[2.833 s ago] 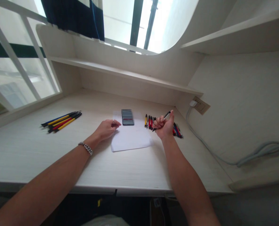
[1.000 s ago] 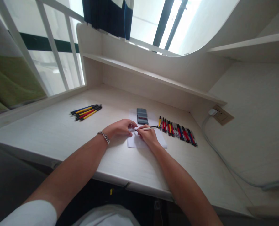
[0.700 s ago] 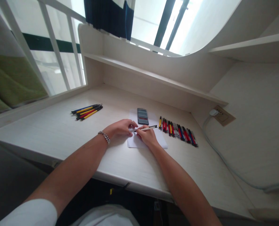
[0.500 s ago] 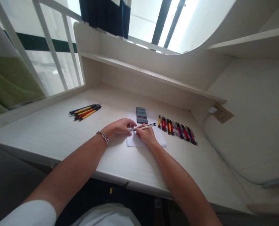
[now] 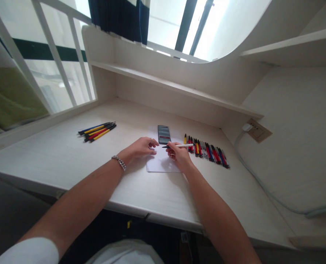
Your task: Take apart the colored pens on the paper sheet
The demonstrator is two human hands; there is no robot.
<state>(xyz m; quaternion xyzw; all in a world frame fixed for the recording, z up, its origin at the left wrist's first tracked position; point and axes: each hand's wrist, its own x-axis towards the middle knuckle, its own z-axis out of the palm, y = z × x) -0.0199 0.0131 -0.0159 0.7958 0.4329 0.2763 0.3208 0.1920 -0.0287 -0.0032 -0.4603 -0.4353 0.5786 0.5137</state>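
A white sheet of paper (image 5: 160, 163) lies on the pale desk (image 5: 69, 161). My right hand (image 5: 179, 156) is closed round a white pen (image 5: 181, 146), held nearly level just above the sheet with its dark tip to the left. My left hand (image 5: 141, 146), with a ring and a metal bracelet, rests on the sheet's left edge with its fingers bent down onto the paper. A dark phone (image 5: 163, 134) lies at the far end of the sheet, just beyond both hands.
A row of several red, yellow, blue and black pens (image 5: 207, 150) lies right of the phone. Another bundle of pens (image 5: 97, 131) lies at the far left. A wall socket (image 5: 258, 130) with a grey cable (image 5: 275, 201) is at the right. A shelf (image 5: 174, 88) overhangs the desk's back.
My right hand has lifted the pen's tip off the paper and drawn right, away from my left hand. My left hand stays on the sheet. The view has shifted a little.
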